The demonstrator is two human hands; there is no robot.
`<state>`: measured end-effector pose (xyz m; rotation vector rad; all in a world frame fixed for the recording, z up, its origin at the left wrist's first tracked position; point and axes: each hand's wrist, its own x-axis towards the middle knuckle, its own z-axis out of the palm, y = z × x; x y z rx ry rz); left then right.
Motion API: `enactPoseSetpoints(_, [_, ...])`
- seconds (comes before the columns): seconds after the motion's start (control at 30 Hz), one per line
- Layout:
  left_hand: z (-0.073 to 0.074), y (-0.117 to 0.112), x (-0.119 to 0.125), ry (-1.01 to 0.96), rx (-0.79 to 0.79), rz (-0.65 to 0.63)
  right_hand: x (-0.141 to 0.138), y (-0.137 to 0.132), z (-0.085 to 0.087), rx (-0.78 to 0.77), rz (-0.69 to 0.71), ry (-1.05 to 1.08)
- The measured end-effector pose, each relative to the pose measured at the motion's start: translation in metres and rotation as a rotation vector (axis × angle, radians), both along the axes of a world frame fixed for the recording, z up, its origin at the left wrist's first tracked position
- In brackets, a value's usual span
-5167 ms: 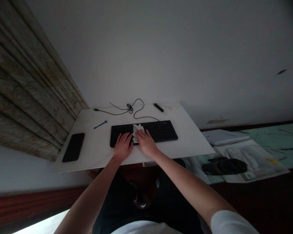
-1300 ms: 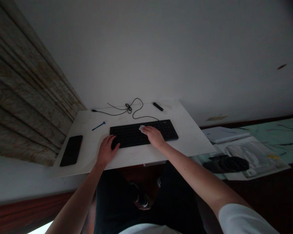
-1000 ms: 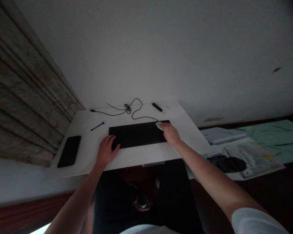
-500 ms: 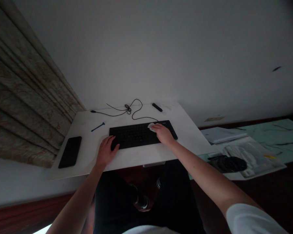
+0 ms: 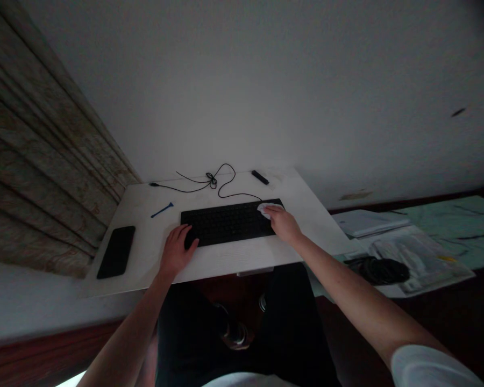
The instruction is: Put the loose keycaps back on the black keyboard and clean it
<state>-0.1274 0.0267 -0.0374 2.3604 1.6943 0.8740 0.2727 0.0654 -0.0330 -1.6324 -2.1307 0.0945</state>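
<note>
A black keyboard [image 5: 226, 221] lies across the middle of a small white table [image 5: 234, 258]. My right hand [image 5: 283, 224] presses a crumpled white tissue [image 5: 264, 209] onto the keyboard's right end, fingers closed over it. My left hand [image 5: 176, 250] rests at the keyboard's left end, its fingers curled against the near left corner and the tabletop. The keyboard's black cable [image 5: 210, 183] trails in loops toward the wall.
A black phone [image 5: 116, 258] lies at the table's left edge, a blue stick-like tool [image 5: 162, 209] behind it, a small black stick-shaped item [image 5: 260, 177] at the back right. A curtain [image 5: 36, 161] hangs left. Papers and a dark bundle [image 5: 381, 269] lie on the floor right.
Five seconds ago both hands held the tissue at the keyboard's middle. Since then my left hand shifted to the left end, and my right hand slides the tissue back and forth along the right half.
</note>
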Motion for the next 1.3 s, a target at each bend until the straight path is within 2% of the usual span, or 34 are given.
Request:
enactPoseSetpoints(0.07, [0.0,0.0,0.0,-0.003,0.004,-0.002,-0.012,0.0,0.001,-0.011,0.075,0.002])
enactPoseSetpoints(0.13, [0.0,0.0,0.0,-0.009,0.006,-0.001,-0.011,0.002,0.001,-0.019,0.071,-0.006])
enactPoseSetpoints(0.3, [0.0,0.0,0.0,-0.008,0.004,-0.002,0.024,0.011,0.001,-0.002,-0.207,0.024])
enactPoseSetpoints(0.37, [0.001,0.0,0.0,-0.006,0.005,-0.002,0.034,0.009,0.0,0.001,-0.253,0.042])
enactPoseSetpoints(0.47, [0.001,0.0,0.0,-0.004,0.002,-0.005,0.038,-0.008,-0.004,0.003,-0.216,0.048])
enactPoseSetpoints(0.6, [0.001,0.0,0.001,-0.001,-0.001,-0.005,0.041,-0.043,-0.009,0.0,-0.129,0.057])
enactPoseSetpoints(0.7, [0.001,-0.001,0.002,0.005,0.0,-0.004,0.044,-0.052,-0.008,-0.003,-0.095,0.044])
enactPoseSetpoints(0.77, [0.001,-0.001,0.002,0.006,0.0,-0.004,0.043,-0.041,-0.003,-0.003,-0.095,0.025])
enactPoseSetpoints(0.93, [0.0,0.0,-0.002,0.0,-0.006,-0.038,0.033,0.008,0.011,-0.034,-0.149,-0.007])
enactPoseSetpoints(1.0, [-0.001,0.001,-0.004,-0.007,-0.012,-0.059,0.033,0.013,0.012,-0.048,-0.149,0.001])
enactPoseSetpoints(1.07, [-0.001,0.002,-0.005,-0.01,-0.022,-0.071,0.036,0.003,0.008,-0.046,-0.139,0.016])
enactPoseSetpoints(1.23, [0.0,0.0,-0.002,-0.003,-0.025,-0.065,0.045,-0.054,-0.011,-0.002,-0.09,0.034])
enactPoseSetpoints(1.3, [0.0,-0.001,0.001,0.0,-0.019,-0.059,0.046,-0.068,-0.015,0.006,-0.081,0.036])
